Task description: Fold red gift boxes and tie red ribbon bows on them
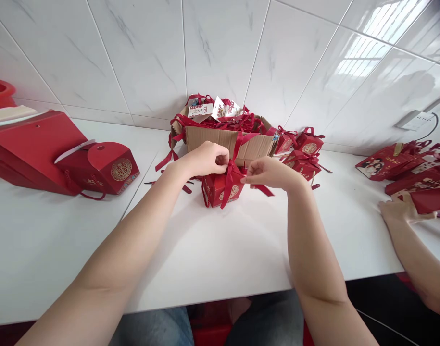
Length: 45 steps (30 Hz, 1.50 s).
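A person's bare hands are working at a red ribbon (228,190) bow on a small red gift box (217,188), which is sitting at the middle of a white worktop (205,254), just in front of an open cardboard carton (201,140). The left hand (209,158) is curling in beside the knot, thumb and fingertips drawing close together; whether they are gripping any ribbon, one cannot tell. The right hand (268,172) is pinching ribbon between thumb and forefinger at the box's right side. Behind them, the carton is brimming with red ribbons and printed white tags (200,111). More ribboned red boxes (302,164) are standing beside its right end, while a larger red box (107,169) with a gold emblem is standing at left. At far right, a co-worker's hand (403,209) is touching a red package (431,198) near other red bags (385,162).
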Tool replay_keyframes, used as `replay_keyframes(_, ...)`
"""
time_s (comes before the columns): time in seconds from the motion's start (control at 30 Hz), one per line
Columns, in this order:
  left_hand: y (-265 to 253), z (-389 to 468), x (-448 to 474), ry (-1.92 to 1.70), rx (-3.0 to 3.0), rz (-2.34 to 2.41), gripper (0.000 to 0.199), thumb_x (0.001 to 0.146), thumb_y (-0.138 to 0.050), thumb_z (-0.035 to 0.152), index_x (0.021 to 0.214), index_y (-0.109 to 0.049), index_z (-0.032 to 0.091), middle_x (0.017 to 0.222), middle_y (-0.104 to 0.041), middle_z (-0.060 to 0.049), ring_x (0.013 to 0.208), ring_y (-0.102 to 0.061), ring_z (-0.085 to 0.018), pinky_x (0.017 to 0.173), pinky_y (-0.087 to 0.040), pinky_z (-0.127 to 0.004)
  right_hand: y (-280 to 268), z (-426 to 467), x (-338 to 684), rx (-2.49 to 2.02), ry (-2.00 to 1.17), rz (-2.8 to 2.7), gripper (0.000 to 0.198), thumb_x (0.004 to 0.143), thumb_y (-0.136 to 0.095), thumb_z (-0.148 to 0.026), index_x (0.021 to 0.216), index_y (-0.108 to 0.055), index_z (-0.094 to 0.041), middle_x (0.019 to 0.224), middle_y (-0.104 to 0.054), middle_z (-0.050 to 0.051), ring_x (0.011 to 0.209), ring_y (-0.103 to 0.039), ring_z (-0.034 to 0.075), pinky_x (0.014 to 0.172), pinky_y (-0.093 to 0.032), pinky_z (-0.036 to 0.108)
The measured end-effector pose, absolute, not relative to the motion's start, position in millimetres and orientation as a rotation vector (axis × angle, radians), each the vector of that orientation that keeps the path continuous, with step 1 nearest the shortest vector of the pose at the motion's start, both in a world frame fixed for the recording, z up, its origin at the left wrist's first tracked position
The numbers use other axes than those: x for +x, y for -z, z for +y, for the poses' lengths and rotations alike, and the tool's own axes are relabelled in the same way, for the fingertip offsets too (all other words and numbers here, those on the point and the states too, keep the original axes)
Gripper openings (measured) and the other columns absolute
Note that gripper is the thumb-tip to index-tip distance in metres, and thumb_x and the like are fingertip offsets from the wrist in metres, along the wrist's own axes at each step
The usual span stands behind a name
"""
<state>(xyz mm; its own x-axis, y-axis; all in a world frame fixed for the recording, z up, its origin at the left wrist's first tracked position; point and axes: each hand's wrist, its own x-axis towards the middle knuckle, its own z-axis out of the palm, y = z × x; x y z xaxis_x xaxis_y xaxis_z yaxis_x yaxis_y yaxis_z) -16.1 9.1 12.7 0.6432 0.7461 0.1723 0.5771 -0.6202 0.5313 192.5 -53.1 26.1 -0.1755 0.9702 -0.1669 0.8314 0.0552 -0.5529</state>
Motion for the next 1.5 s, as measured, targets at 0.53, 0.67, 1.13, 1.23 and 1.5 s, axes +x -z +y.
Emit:
replay_keyframes(0.53,-6.9,3.8,-5.6,-0.546,2.356,0.698,0.007,0.07,-0.059,0.017,0.073,-0.065,0.018,0.078,-0.07,0.001,0.075,-0.064,-0.013,0.069,-0.049,-0.026,-16.6,-47.4,197.2,-1.219,-0.822,-2.168,0.028,0.076,-0.055,-0.012,0.102,-0.064,-0.02,0.108,-0.068,0.004,0.103,-0.063,0.017,0.094,-0.049,0.032)
replay_keyframes(0.67,-7.9,2.9,-6.0,-0.586,2.388,0.71,0.007,0.07,-0.058,0.015,0.072,-0.064,0.018,0.076,-0.069,0.002,0.069,-0.06,-0.011,0.065,-0.046,-0.024,-16.4,-48.1,196.5,-1.295,-0.793,-2.201,0.027,0.075,-0.056,-0.01,0.099,-0.062,-0.02,0.101,-0.069,0.003,0.094,-0.064,0.016,0.084,-0.051,0.03)
replay_keyframes(1.13,-9.8,2.2,-7.0,-0.58,2.376,0.734,0.011,0.069,-0.056,0.014,0.079,-0.055,0.018,0.082,-0.064,0.001,0.07,-0.06,-0.011,0.06,-0.045,-0.023,-16.6,-47.0,198.4,-1.394,-0.678,-2.238,0.03,0.078,-0.059,-0.015,0.1,-0.074,-0.027,0.099,-0.072,0.0,0.089,-0.064,0.017,0.082,-0.051,0.03)
replay_keyframes(1.23,-9.4,2.8,-7.8,-0.571,2.393,0.749,0.011,0.069,-0.056,0.014,0.079,-0.055,0.019,0.081,-0.064,0.001,0.07,-0.06,-0.012,0.059,-0.045,-0.024,-17.4,-47.7,199.9,-1.402,-0.706,-2.246,0.029,0.079,-0.06,-0.016,0.099,-0.076,-0.029,0.099,-0.073,-0.001,0.09,-0.064,0.018,0.081,-0.051,0.03)
replay_keyframes(1.5,-8.4,6.4,-8.0,-0.526,2.439,0.839,0.022,0.069,-0.057,0.016,0.09,-0.063,0.019,0.087,-0.066,-0.003,0.075,-0.06,-0.015,0.059,-0.044,-0.025,-22.2,-51.7,194.4,-1.473,-0.717,-2.352,0.026,0.081,-0.059,-0.018,0.094,-0.078,-0.032,0.096,-0.071,-0.001,0.084,-0.062,0.017,0.074,-0.049,0.029)
